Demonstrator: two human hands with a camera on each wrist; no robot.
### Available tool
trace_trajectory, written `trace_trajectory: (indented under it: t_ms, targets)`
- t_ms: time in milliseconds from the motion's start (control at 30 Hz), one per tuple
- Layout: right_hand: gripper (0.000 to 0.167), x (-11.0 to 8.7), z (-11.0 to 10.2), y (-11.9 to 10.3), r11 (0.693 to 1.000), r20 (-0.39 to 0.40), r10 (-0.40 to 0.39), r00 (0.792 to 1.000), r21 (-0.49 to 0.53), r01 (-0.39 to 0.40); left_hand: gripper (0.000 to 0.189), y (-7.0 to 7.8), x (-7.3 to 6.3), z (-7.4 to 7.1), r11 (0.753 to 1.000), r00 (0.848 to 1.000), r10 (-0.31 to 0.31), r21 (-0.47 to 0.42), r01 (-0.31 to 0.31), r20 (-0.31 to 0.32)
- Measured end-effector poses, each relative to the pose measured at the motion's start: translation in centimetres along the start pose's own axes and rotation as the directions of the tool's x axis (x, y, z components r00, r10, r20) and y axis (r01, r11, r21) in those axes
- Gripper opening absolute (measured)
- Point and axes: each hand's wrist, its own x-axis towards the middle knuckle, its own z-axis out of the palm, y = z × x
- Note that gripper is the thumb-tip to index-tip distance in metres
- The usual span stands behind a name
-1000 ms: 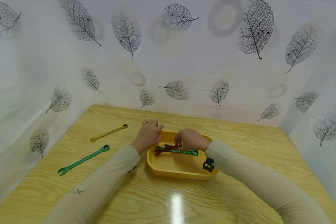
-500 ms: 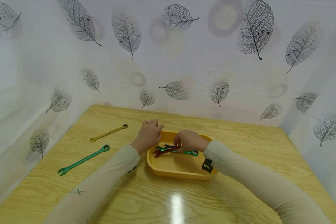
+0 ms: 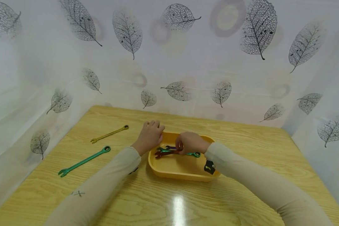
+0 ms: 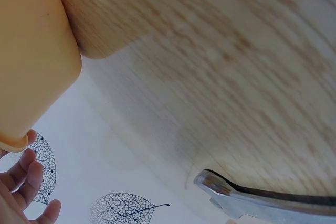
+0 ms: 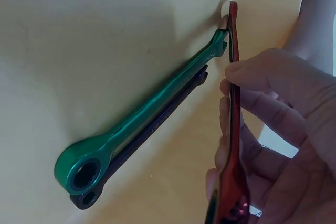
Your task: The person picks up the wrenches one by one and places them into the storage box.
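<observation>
My right hand point(image 3: 192, 142) is down inside the yellow tray point(image 3: 183, 177), pinching a red combination wrench point(image 5: 235, 124) between thumb and fingers. The wrench's open end lies near the tray's left side. Beside it in the tray are a green ratcheting wrench point(image 5: 139, 111) and a smaller dark purple wrench point(image 5: 149, 132), side by side with their ring ends together. My left hand point(image 3: 149, 137) grips the tray at its back left corner. In the left wrist view its fingers point(image 4: 29, 182) show by the rim.
Left of the tray on the wooden table point(image 3: 180, 204) lie a yellow wrench point(image 3: 109, 134) and a larger green wrench point(image 3: 84, 162). A leaf-patterned curtain point(image 3: 192, 69) hangs around the back and sides. A curved metal piece point(image 4: 252, 203) shows low in the left wrist view.
My right hand has sunk slightly lower into the tray with the red wrench. My left hand has stayed where it was on the tray.
</observation>
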Motion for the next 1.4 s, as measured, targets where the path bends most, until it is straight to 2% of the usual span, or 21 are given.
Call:
trace_trajectory:
  t_ms: [133, 433, 833, 1400]
  targets:
    - [0.006, 0.0, 0.0, 0.0, 1.0, 0.006, -0.008, 1.0, -0.001, 0.008, 0.015, 0.1, 0.0, 0.0, 1.0, 1.0, -0.003, 0.001, 0.003, 0.012]
    - [0.007, 0.5, 0.8, 0.9, 0.998, 0.039, -0.016, 0.999, 0.067, 0.013, 0.016, 0.1, 0.1, -0.2, 1.0, 1.0, 0.0, 0.004, 0.0, 0.021]
    - [0.006, 0.6, 1.7, 1.0, 0.999, 0.037, -0.046, 0.998, -0.006, 0.046, 0.015, 0.1, 0.1, -0.3, 1.0, 1.0, 0.007, -0.011, -0.007, 0.006]
    - [0.01, 0.8, 2.3, 1.0, 0.999, 0.064, -0.023, 0.998, 0.042, 0.02, 0.015, 0.0, 0.1, -0.2, 1.0, 1.0, 0.001, 0.003, -0.001, 0.015]
